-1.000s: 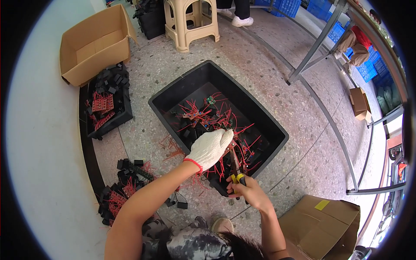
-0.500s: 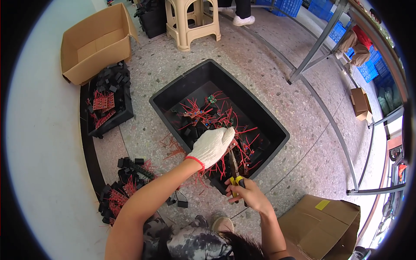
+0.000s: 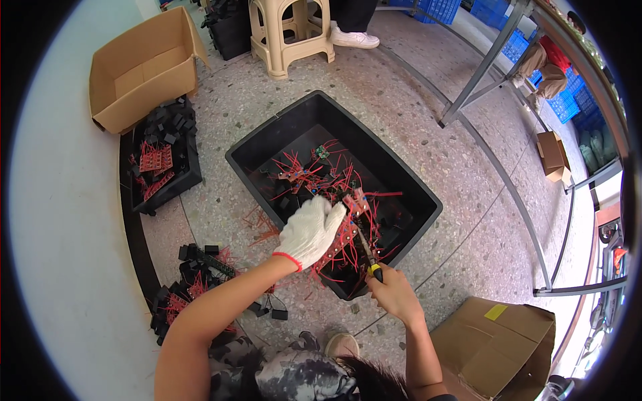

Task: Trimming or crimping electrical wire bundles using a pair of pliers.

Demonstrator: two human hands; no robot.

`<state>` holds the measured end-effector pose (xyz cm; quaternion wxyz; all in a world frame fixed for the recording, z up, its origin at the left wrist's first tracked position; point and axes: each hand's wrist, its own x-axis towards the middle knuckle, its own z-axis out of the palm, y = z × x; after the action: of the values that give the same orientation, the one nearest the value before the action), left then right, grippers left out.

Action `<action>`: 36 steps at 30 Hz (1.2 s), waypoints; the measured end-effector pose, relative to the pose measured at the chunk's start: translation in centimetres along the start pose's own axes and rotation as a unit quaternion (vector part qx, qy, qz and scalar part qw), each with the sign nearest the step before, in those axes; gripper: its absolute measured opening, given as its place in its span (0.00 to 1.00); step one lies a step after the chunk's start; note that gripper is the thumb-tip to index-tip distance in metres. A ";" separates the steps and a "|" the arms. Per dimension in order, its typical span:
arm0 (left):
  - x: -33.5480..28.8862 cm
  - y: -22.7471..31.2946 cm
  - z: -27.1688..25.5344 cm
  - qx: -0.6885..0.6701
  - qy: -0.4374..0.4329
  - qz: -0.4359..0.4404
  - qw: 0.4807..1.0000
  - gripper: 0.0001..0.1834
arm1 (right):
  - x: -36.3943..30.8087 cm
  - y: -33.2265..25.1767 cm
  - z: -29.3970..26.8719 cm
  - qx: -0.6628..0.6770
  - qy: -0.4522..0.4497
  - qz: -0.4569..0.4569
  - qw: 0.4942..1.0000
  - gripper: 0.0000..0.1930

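My left hand [image 3: 309,234], in a white knit glove with a red cuff, pinches a strip of small circuit boards [image 3: 346,230] with red wires hanging off it. In my bare right hand [image 3: 396,294] is a pair of pliers [image 3: 370,257] with yellow and black handles. Their metal jaws reach up against the strip's right side; whether they grip a wire is too small to tell. Both hands are over the near end of a black plastic tub [image 3: 394,164]. Inside the tub lies a loose heap of red-wired boards [image 3: 301,175] and black parts.
At the left, a black bin [image 3: 190,175] holds black blocks and boards beside an open cardboard box [image 3: 144,73]. Wired black parts [image 3: 194,284] lie piled on the floor. Another carton [image 3: 495,347] stands near right. Ahead are a beige stool [image 3: 287,47] and a person's shoe [image 3: 354,39].
My left hand has shifted slightly left, bringing the board strip up into plain view. The pliers' handles have drawn closer together in my right hand. The person's shoe ahead has moved left.
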<state>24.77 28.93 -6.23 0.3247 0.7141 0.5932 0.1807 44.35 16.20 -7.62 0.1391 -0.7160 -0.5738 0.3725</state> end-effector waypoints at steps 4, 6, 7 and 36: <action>-1.6 -0.6 1.1 -0.030 -0.057 0.024 0.998 0.25 | -0.4 -1.7 -0.7 0.126 -0.105 0.058 0.985 0.13; -1.7 -0.8 1.5 -0.043 -0.043 0.035 0.998 0.24 | -0.5 -1.8 -0.7 0.125 -0.112 0.041 0.985 0.12; -1.7 -0.8 1.8 -0.058 -0.033 0.047 0.997 0.24 | -0.6 -1.6 -0.8 0.124 -0.118 0.026 0.985 0.11; 0.5 -0.5 -0.3 -0.092 -0.114 0.092 0.985 0.31 | 0.1 0.8 -1.3 0.415 -0.332 0.068 0.844 0.13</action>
<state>24.30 29.49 -6.42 0.4365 0.7486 0.4653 0.1804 45.86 16.36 -7.28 0.1990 -0.4617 -0.3272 0.8001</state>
